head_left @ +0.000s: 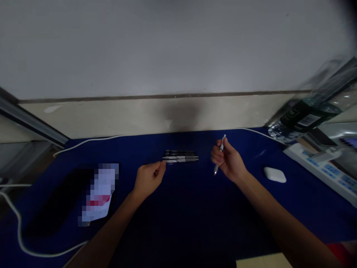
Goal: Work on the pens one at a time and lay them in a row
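Note:
Several pens lie side by side in a row on the blue tabletop (189,193): a dark pen (181,153) at the back and white-and-grey pens (184,159) in front. My left hand (150,178) is closed in a pinch, thumb and forefinger at the left end of the nearest pen in the row. To the right of the row, my right hand (229,160) is raised and wrapped around a white pen (216,170). That pen is tilted, its silver tip pointing down and its other end showing above my thumb.
At left lies a phone (102,193) with a blurred-out screen, near a white cable (19,227). On the right are a white earbud case (275,175), a power strip (320,167) and a tilted plastic bottle (304,117). A wall (134,115) bounds the back edge.

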{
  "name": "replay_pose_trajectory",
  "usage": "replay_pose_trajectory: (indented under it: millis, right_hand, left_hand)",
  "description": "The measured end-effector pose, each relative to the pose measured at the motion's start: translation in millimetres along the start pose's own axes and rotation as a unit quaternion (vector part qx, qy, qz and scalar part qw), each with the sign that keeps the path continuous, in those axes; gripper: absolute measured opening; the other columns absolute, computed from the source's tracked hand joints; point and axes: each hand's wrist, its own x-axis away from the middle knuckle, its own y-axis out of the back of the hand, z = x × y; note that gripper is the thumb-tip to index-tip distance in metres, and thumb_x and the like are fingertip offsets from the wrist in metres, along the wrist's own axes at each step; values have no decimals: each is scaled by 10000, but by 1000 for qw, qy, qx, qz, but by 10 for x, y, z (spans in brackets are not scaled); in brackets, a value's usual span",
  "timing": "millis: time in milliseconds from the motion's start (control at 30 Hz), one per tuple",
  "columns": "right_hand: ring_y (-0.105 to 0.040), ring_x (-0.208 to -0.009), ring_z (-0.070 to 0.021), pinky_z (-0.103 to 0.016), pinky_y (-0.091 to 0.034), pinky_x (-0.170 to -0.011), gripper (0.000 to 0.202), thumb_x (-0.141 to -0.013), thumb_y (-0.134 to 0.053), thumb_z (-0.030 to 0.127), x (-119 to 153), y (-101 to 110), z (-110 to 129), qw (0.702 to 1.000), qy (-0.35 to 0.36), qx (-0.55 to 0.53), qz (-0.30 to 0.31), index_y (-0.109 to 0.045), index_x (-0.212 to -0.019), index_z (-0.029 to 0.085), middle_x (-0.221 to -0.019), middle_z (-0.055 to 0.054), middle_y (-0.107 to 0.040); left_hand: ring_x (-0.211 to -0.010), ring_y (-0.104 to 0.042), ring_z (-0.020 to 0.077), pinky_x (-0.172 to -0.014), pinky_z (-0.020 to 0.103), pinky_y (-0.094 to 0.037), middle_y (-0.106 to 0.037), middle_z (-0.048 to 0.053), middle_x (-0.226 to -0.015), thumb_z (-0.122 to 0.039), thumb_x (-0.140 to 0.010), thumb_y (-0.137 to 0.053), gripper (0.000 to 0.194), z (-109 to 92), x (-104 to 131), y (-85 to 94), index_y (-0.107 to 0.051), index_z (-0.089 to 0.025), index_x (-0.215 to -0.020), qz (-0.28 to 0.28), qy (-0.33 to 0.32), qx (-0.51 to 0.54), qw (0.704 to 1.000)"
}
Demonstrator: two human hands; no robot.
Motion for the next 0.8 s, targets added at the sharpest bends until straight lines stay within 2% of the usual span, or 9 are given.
replay_pose_trajectory:
  millis: [100, 267, 467, 600, 700, 800]
  right_hand:
    - [-435, -569, -116, -268, -430, -530, 482, -844, -960, 619, 6, -19, -21, 998, 31, 35, -33, -686, -791, 226, -665, 50, -509]
    - [-435, -526, -106, -268, -466, -517, 515, -781, -1001, 643, -20, 42, -31, 994, 19, 76, -80, -742, -834, 202, -605, 68, -499]
    - [-731, -709, -182, -302, -628, -669, 400, -716, -1069, 375, -94, 166, 7, 986, 37, 73, -146, -727, -840, 210, -745, -19, -748]
    - [-760, -777, -214, -338, -621, -716, 382, -672, -1060, 375, -134, 238, -14, 973, 70, 163, -148, -761, -836, 204, -819, -69, -813]
    - [-659, -661, -193, -336, -519, -636, 330, -702, -1014, 383, -146, 293, -35, 939, 125, 275, -162, -736, -769, 219, -710, -36, -750]
    - [-504, -576, -164, -335, -392, -601, 258, -787, -912, 358, -139, 328, -48, 866, 192, 419, -193, -687, -729, 244, -622, 17, -640]
  left_hand:
    - [-425, -327, 89, -498, 263, -230, -298, -60, -478, -432, -1040, -504, 558, 5, 6, -1, -326, -218, -555, -2, -3, -3, 1000]
    - [-425, -337, 94, -507, 265, -249, -299, -58, -479, -442, -1043, -494, 558, 10, 15, -4, -323, -222, -560, 3, 4, -8, 1000]
    - [-429, -338, 100, -508, 272, -242, -299, -55, -476, -458, -1043, -495, 562, 18, 11, -3, -312, -226, -565, 9, 11, -10, 1000]
    - [-426, -336, 99, -505, 274, -233, -309, -57, -475, -445, -1050, -508, 567, 9, 9, -5, -329, -223, -559, 4, 3, -2, 1000]
    - [-420, -340, 97, -504, 272, -239, -317, -58, -470, -446, -1052, -504, 568, 1, 7, -7, -336, -222, -558, 5, -2, -4, 1000]
    - [-420, -354, 96, -504, 267, -251, -332, -58, -469, -446, -1052, -506, 563, 3, 7, -11, -341, -224, -561, 7, -4, -9, 1000]
